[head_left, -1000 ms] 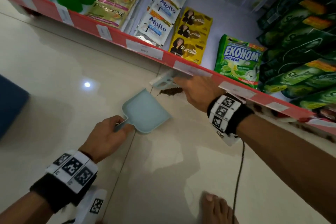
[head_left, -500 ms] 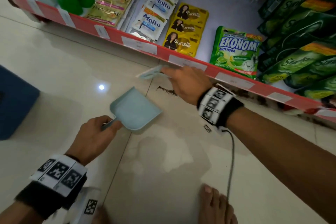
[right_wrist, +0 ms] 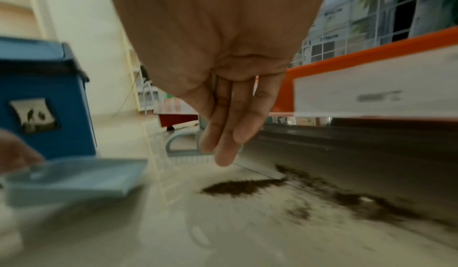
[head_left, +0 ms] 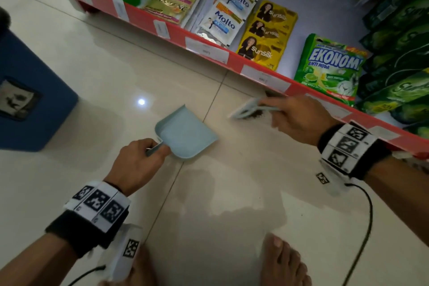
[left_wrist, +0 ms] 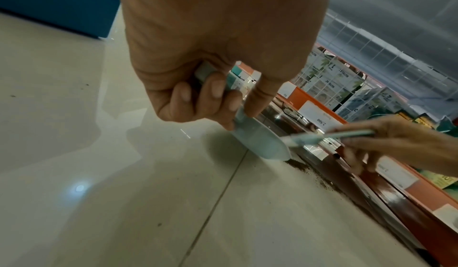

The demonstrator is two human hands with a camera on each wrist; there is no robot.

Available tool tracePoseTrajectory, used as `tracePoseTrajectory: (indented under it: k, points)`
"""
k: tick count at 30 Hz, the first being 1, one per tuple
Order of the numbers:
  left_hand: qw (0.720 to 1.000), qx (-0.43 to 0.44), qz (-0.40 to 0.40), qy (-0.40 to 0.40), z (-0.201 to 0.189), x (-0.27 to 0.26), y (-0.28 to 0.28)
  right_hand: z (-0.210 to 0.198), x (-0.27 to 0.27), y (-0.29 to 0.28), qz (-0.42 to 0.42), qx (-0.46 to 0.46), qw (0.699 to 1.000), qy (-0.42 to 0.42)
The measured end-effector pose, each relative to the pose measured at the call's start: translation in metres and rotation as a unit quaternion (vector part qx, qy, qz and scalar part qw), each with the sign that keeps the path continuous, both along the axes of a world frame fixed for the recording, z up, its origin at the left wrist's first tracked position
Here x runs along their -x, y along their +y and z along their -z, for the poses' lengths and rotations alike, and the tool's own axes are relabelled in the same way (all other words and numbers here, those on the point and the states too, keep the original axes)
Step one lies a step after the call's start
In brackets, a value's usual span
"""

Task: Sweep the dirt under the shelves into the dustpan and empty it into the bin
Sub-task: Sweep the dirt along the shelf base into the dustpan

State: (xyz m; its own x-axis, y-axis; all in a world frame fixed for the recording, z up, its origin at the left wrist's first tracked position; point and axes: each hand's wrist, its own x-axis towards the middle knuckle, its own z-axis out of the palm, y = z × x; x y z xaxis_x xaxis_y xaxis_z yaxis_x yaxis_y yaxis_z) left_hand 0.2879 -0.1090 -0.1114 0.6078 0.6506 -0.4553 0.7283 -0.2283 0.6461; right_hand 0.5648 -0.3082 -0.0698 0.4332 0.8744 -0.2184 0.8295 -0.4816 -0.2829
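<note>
My left hand (head_left: 139,158) grips the handle of a pale blue dustpan (head_left: 185,134) that rests on the tile floor, mouth toward the shelf; the dustpan (left_wrist: 260,144) also shows below that hand (left_wrist: 210,99). My right hand (head_left: 299,121) holds a small pale brush (head_left: 246,110) low by the shelf base, bristles on a dark pile of dirt (head_left: 256,114). In the right wrist view the dirt (right_wrist: 243,187) lies in a heap right of the dustpan (right_wrist: 74,179), with more scattered along the shelf base; the brush (right_wrist: 183,146) sits beyond my fingers (right_wrist: 230,134).
A blue bin (head_left: 27,100) stands on the floor at left. The red-edged bottom shelf (head_left: 209,51) carries sachets and green detergent packs. My bare feet (head_left: 283,262) are at the near edge. A cable (head_left: 366,227) hangs from my right wrist.
My right hand has carried the brush to the right along the shelf base, farther from the dustpan. The dustpan and left hand stay about where they were on the floor.
</note>
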Motion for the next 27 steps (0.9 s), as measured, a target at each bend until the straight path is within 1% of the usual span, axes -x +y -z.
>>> tracePoseTrajectory:
  k: [2, 4, 5, 8, 9, 11, 13, 14, 16, 18, 20, 23, 25, 27]
  points:
    - [1.000, -0.002, 0.006, -0.004, 0.002, -0.008, -0.001, 0.001, 0.008, 0.024, 0.002, -0.060, 0.998, 0.036]
    - [1.000, -0.012, 0.008, -0.010, 0.004, -0.015, -0.002, 0.007, 0.017, 0.057, 0.008, -0.080, 0.996, 0.047]
    - [1.000, -0.021, 0.006, -0.013, 0.006, -0.017, -0.002, 0.012, 0.022, 0.075, 0.007, -0.079, 0.996, 0.028]
    - [0.999, -0.035, -0.006, -0.012, 0.009, -0.017, 0.000, 0.030, 0.035, 0.123, -0.001, -0.050, 0.995, -0.088]
    - [0.999, -0.033, -0.008, -0.010, 0.009, -0.016, 0.001, 0.033, 0.039, 0.135, 0.007, -0.039, 0.993, -0.107]
    - [1.000, -0.023, -0.010, -0.007, 0.006, -0.012, 0.002, 0.038, 0.038, 0.150, 0.034, -0.008, 0.992, -0.118]
    - [1.000, -0.016, -0.018, -0.002, 0.005, -0.007, 0.005, 0.040, 0.032, 0.149, 0.048, 0.009, 0.993, -0.107]
    - [1.000, -0.016, -0.024, -0.002, 0.004, -0.005, 0.008, 0.039, 0.029, 0.140, 0.041, 0.009, 0.994, -0.099]
    - [0.999, -0.016, -0.032, -0.004, 0.004, 0.000, 0.011, 0.037, 0.027, 0.109, 0.007, 0.020, 0.995, -0.098]
    - [0.999, -0.009, -0.035, -0.006, 0.005, 0.003, 0.014, 0.032, 0.028, 0.073, -0.023, 0.053, 0.992, -0.113]
    - [0.999, 0.002, -0.035, -0.007, 0.007, 0.003, 0.014, 0.026, 0.027, 0.051, -0.021, 0.065, 0.991, -0.113]
    - [0.999, 0.008, -0.029, -0.012, 0.010, -0.003, 0.013, 0.019, 0.025, 0.066, -0.012, 0.015, 0.994, -0.106]
    - [1.000, 0.003, -0.019, -0.017, 0.011, -0.008, 0.011, 0.017, 0.028, 0.097, -0.010, -0.015, 0.993, -0.117]
    - [1.000, -0.007, -0.012, -0.020, 0.011, -0.013, 0.009, 0.021, 0.035, 0.133, -0.007, -0.020, 0.993, -0.120]
